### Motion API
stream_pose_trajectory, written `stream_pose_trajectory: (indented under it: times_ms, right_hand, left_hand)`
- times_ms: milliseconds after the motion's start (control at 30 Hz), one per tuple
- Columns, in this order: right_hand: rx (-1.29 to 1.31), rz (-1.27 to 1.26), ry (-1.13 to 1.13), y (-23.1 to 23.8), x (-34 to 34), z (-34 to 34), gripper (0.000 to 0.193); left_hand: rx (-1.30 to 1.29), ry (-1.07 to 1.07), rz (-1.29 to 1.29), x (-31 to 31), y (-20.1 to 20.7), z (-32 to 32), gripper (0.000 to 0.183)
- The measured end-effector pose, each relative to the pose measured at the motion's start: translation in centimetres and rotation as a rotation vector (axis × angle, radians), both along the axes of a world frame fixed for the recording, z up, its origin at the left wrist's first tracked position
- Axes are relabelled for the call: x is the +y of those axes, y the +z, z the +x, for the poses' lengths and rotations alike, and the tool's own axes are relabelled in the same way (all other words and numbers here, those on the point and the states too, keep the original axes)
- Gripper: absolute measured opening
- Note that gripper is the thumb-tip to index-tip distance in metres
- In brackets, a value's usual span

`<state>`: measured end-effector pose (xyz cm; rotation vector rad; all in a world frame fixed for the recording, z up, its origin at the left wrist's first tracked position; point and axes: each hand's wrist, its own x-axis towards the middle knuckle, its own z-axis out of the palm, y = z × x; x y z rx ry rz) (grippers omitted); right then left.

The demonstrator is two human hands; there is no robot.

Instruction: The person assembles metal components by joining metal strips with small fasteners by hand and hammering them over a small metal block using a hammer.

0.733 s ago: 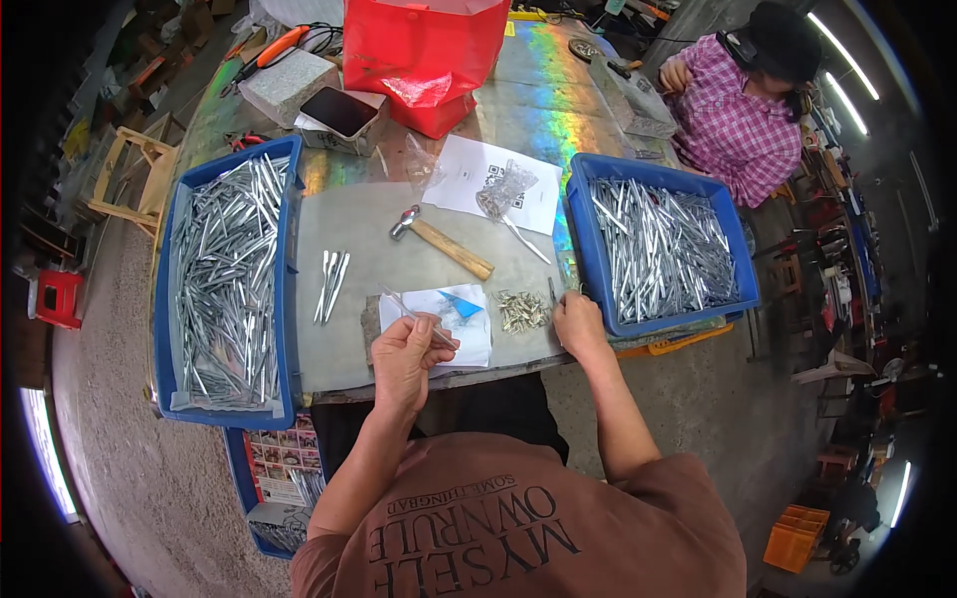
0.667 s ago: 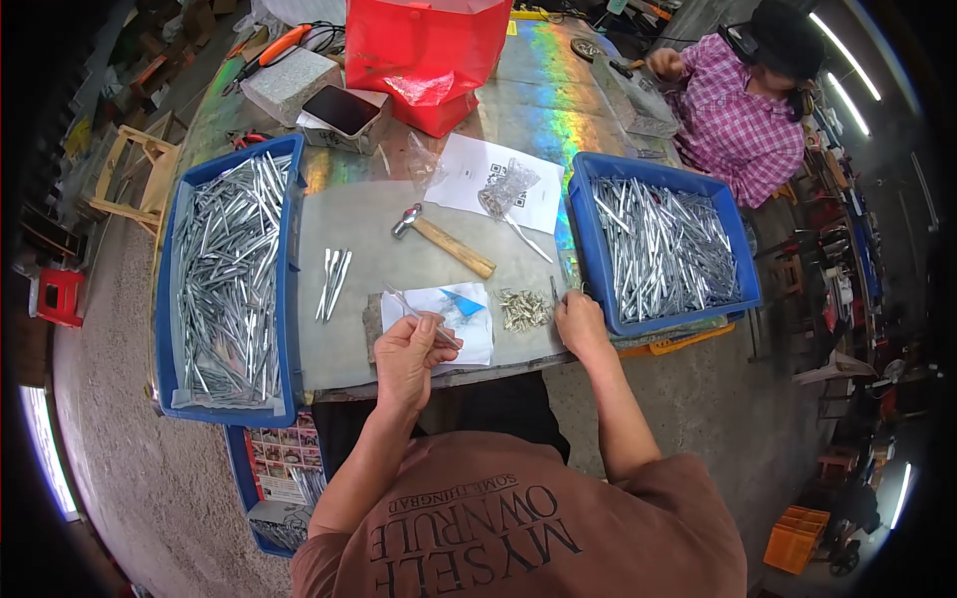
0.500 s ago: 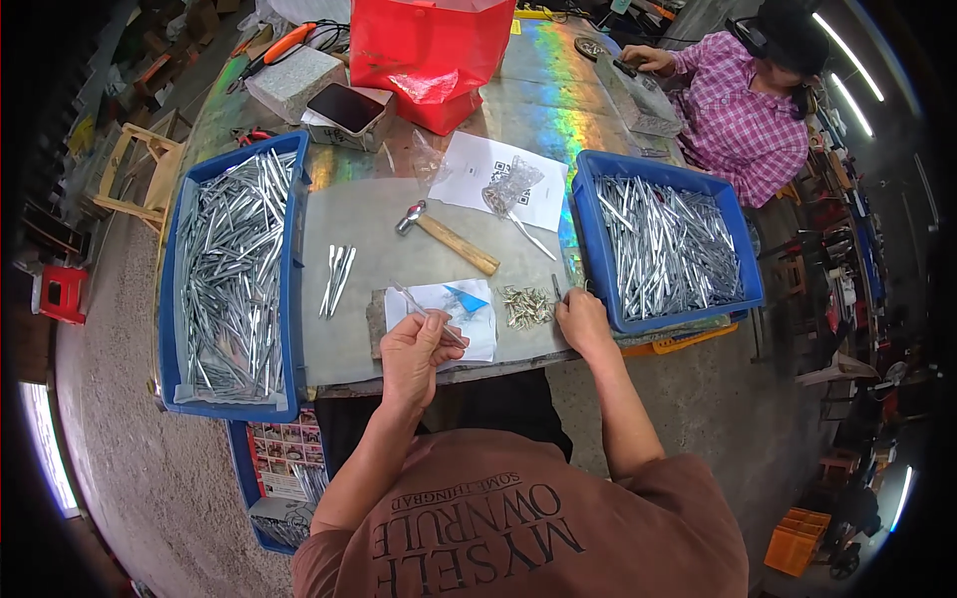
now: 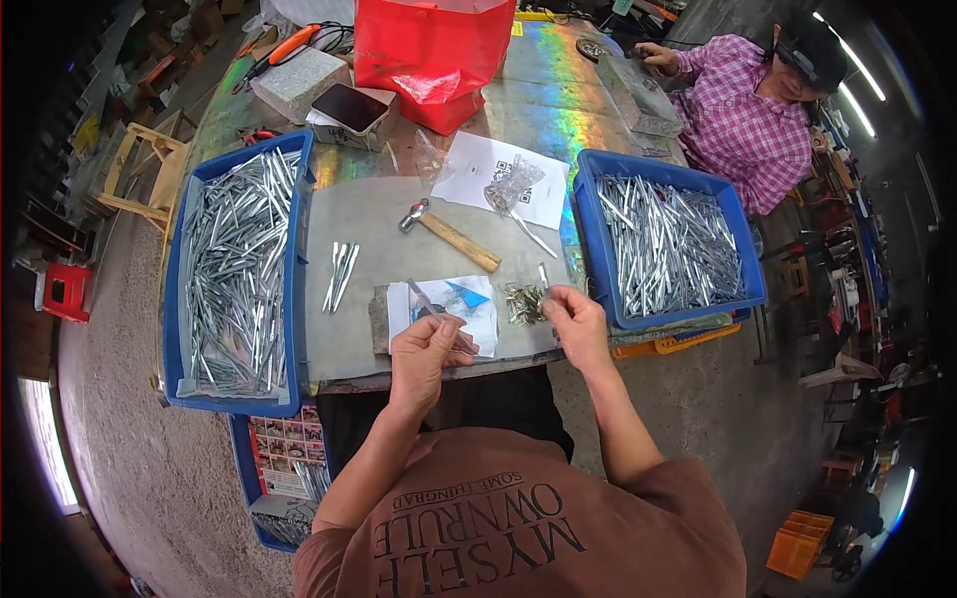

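Slim metal strip (image 4: 422, 300) is right around mid-frame, pinched in the left hand (image 4: 424, 361) over a white sheet (image 4: 478, 325). Bit further right, the right hand (image 4: 580, 327)'s got a short metal rod (image 4: 543, 275) pinched by a little pile of metal bits (image 4: 521, 304).

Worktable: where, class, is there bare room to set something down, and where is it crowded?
Bare: the mat between three rods and hammer, and below the rods, between left tray and block. Crowded: around the right hand and pile, and beside the bag.
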<state>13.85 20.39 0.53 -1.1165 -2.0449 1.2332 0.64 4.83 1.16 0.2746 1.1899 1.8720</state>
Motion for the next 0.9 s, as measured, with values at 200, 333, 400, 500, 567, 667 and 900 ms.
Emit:
stream_pose_trajectory:
  times_ms: [200, 333, 400, 500, 567, 667, 900]
  right_hand:
    - [0.237, -0.544, 0.238, 3.1, -3.5, -0.9, 0.015]
    - [0.378, -0.582, 0.337, 3.5, -5.0, -1.3, 0.009]
    - [0.376, -0.578, 0.348, 3.6, -5.4, -1.5, 0.007]
    - [0.368, -0.637, 0.380, 3.7, -5.9, -1.7, 0.007]
    - [0.358, -0.585, 0.328, 3.7, -6.3, -1.9, 0.006]
    - [0.341, -0.562, 0.316, 3.4, -6.5, -1.9, 0.007]
    - [0.376, -0.543, 0.319, 2.8, -6.6, -1.8, 0.007]
  left_hand:
    - [0.080, -0.156, -0.029, -0.4, 0.4, 0.9, 0.019]
    - [0.128, -0.233, -0.032, -0.7, 0.4, 1.4, 0.019]
    - [0.129, -0.253, -0.029, -0.9, 0.1, 1.7, 0.018]
    - [0.220, -0.281, -0.017, -1.0, -0.2, 1.9, 0.016]
    - [0.270, -0.286, -0.056, -1.1, -0.1, 2.0, 0.016]
    - [0.274, -0.283, -0.083, -1.2, 0.2, 2.1, 0.015]
    - [0.308, -0.299, -0.100, -1.4, 0.2, 2.2, 0.014]
